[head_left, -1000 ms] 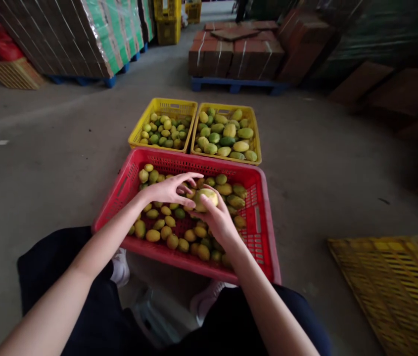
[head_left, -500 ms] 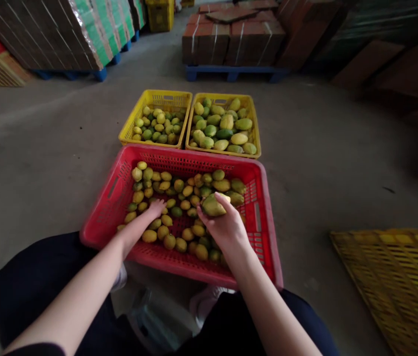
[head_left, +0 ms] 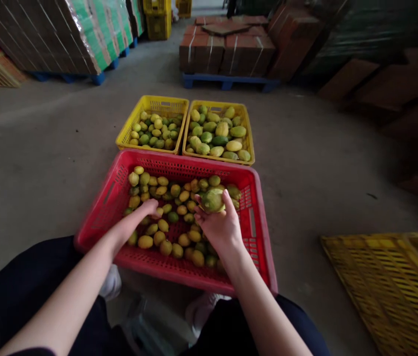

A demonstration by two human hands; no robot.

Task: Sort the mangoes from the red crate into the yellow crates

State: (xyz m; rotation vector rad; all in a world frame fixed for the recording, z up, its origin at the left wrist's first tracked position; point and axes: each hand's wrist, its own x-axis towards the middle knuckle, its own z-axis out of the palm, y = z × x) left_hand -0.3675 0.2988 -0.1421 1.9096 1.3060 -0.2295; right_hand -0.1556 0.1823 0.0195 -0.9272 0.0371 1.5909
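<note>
My right hand (head_left: 223, 225) is palm up, its thumb and fingers around a large green-yellow lemon (head_left: 212, 200), held above the right part of the red crate (head_left: 255, 198). On the left, my left hand (head_left: 151, 208) reaches down into the same crate. Its fingers are curled at a small yellow lemon (head_left: 160, 211), with the fingertips partly hidden. Many loose yellow and green lemons (head_left: 166, 247) lie around both hands. Several larger green ones sit at the crate's right end, partly behind the held fruit.
Beyond the red crate stand two yellow crates: the left one (head_left: 119, 141) has smaller lemons, the right one (head_left: 251, 143) larger ones. A yellow slatted crate (head_left: 375, 277) lies on the floor at right. Boxes on a blue pallet (head_left: 227, 83) stand farther back.
My left hand has shifted slightly left and its fingers have curled in at a small lemon. The large lemon has turned in my right hand. The whole view has shifted a little.
</note>
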